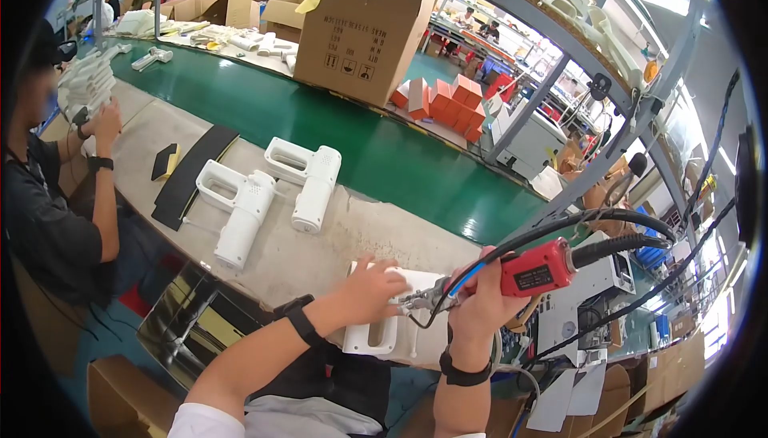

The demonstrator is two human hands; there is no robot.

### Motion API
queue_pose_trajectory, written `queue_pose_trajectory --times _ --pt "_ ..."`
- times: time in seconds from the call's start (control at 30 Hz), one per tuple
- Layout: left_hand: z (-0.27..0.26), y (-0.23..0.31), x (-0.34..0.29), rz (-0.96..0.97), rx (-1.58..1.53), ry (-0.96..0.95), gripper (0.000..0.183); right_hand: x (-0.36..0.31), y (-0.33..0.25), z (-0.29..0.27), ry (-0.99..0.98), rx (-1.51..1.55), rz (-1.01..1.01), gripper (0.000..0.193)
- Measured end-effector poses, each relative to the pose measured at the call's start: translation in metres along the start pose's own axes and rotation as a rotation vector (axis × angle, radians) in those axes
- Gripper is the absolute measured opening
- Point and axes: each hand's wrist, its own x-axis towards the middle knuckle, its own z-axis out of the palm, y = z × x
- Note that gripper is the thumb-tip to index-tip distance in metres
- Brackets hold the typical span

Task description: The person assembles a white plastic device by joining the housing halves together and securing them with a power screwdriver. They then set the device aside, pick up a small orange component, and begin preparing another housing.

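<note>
My left hand presses down on a white plastic gun-shaped housing lying on the grey work mat. My right hand grips a red electric screwdriver, its tip pointing left at the housing beside my left fingers. Black and blue cables run from the tool up to the right. Both wrists wear black bands.
Two more white housings lie on the mat further left. A black foam strip and a small black-and-yellow block sit beyond them. A green conveyor belt carries a cardboard box and orange boxes. A person sits at left.
</note>
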Motion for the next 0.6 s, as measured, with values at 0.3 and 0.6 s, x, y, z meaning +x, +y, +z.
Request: queue_pose_trajectory --times 0.3,0.6 --pt "-0.012 0.004 -0.008 -0.054 0.007 -0.232 0.011 -0.011 -0.016 -0.005 -0.073 0.041 0.015 0.011" --pt "-0.013 0.005 -0.014 -0.041 -0.154 -0.097 0.01 -0.018 -0.033 -0.011 -0.164 0.263 0.032 0.018"
